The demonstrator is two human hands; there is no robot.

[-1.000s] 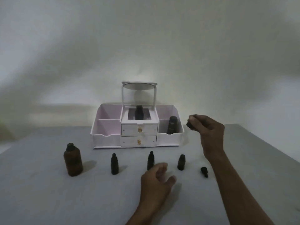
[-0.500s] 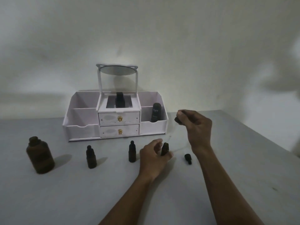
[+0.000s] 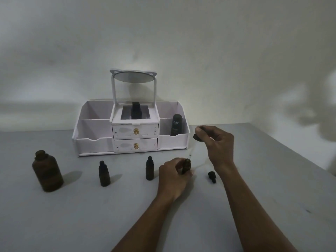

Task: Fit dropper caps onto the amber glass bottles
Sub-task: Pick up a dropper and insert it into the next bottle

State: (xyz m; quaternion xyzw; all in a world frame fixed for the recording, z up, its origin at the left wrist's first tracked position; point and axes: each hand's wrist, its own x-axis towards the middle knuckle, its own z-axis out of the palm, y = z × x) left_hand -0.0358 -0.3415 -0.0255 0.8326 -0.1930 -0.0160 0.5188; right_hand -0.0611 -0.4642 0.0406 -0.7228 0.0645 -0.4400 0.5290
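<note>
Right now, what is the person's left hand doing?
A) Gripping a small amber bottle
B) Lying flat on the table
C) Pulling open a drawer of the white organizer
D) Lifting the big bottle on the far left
A: the left hand has its fingers curled round the small amber bottle, while the right hand pinches a dropper cap higher up.

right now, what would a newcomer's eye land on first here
The two hands at centre: the left hand grips a small amber bottle, while the right hand pinches a dropper cap above and right of it. Behind stands a white organiser; a large amber bottle stands far left.
</note>
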